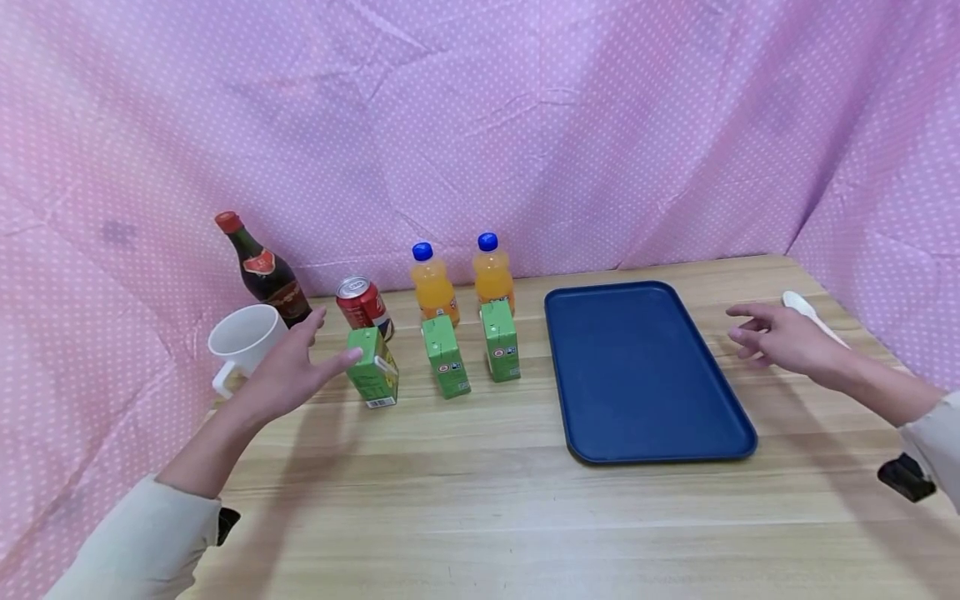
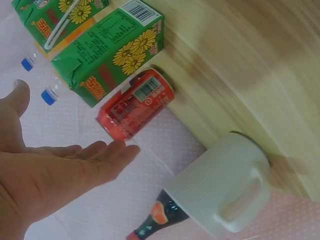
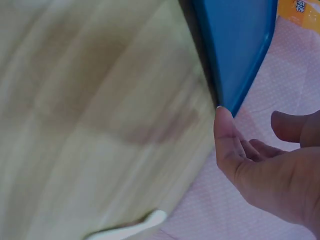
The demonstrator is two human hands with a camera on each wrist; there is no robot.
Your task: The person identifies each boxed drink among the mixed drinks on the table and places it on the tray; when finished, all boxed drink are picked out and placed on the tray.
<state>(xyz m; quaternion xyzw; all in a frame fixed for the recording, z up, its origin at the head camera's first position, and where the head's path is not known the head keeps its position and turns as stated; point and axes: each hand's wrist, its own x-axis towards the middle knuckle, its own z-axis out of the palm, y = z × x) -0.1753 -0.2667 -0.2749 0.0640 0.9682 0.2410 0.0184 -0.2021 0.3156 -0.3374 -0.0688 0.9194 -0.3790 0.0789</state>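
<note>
My left hand (image 1: 288, 375) hovers with thumb and fingers spread beside the leftmost green drink carton (image 1: 372, 367), holding nothing. In the left wrist view a red soda can (image 2: 136, 104) stands just past the fingertips, beside that carton. A white mug (image 1: 247, 337) and a dark bottle with a red cap (image 1: 273, 279) are to the left of this hand. My right hand (image 1: 783, 337) is in the air between the blue tray (image 1: 645, 375) and a white spoon (image 1: 810, 315). Its fingers are loosely bent, with nothing between them.
Two more green cartons (image 1: 446, 357) (image 1: 500, 342) stand in the middle of the wooden table (image 1: 480, 508). Behind them are two orange drink bottles (image 1: 435, 287) (image 1: 492, 271) with blue caps. A pink dotted cloth (image 1: 480, 125) hangs behind the table and at its sides.
</note>
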